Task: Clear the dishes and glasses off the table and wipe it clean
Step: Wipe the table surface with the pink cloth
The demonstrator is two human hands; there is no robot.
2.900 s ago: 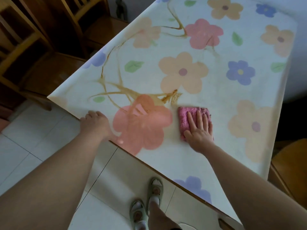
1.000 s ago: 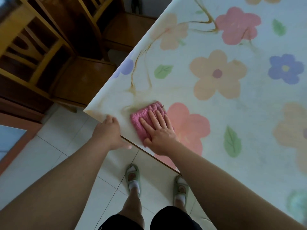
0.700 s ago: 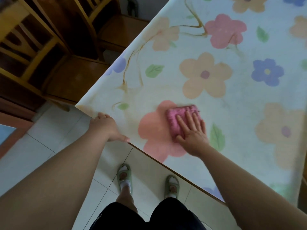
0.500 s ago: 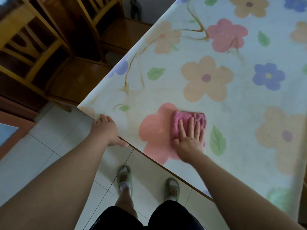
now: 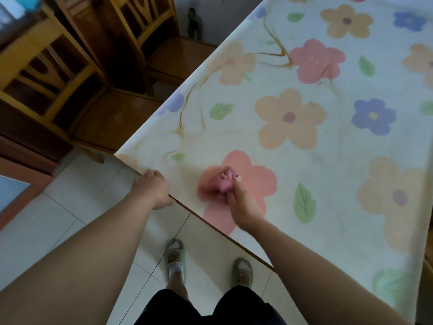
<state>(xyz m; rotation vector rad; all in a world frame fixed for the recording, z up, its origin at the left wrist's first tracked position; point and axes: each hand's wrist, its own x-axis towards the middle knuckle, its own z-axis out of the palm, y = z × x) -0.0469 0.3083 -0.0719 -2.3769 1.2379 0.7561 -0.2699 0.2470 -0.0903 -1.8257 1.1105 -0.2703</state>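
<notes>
From my feed, two wooden chairs (image 5: 112,118) fill the upper left of the frame, pushed up to the table's far-left side. Just right of them, at the near corner, my left hand (image 5: 152,187) grips the edge of the table (image 5: 339,160). Its fingers are pressed together and curled over the top, with the thumb tucked underneath. Below it, at bottom centre, green slippers (image 5: 174,261) stand on pale floor tile.

Brown streaks (image 5: 181,120) run from above that corner toward the top centre, thin and looping, with a fainter smeared patch below them.

The cloth (image 5: 225,181) is pink and bunched into a lump. It sits on a printed pink flower (image 5: 257,181) near the front edge, centre frame. My right hand (image 5: 241,205) holds it from the near side, fingers gathered on it, though blur hides each finger. To the right, the floral cover reaches the frame's edge.
</notes>
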